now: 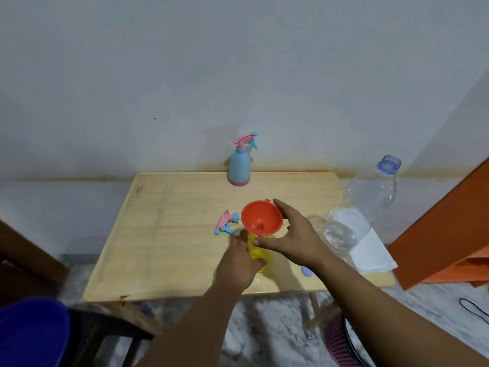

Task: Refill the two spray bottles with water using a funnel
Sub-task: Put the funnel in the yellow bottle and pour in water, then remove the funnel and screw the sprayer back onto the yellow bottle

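A wooden table stands against a wall; a clear water bottle leans at its right edge; a blue spray bottle stands at the back edge; mid-table, the left hand grips a yellow spray bottle; the right hand steadies an orange funnel seated in its neck; a detached spray head lies just left.

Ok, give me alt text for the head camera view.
Right hand seats a red funnel in a yellow bottle gripped by the left hand on a wooden table. Nearby: spray head, blue sprayer, uncapped water bottle.
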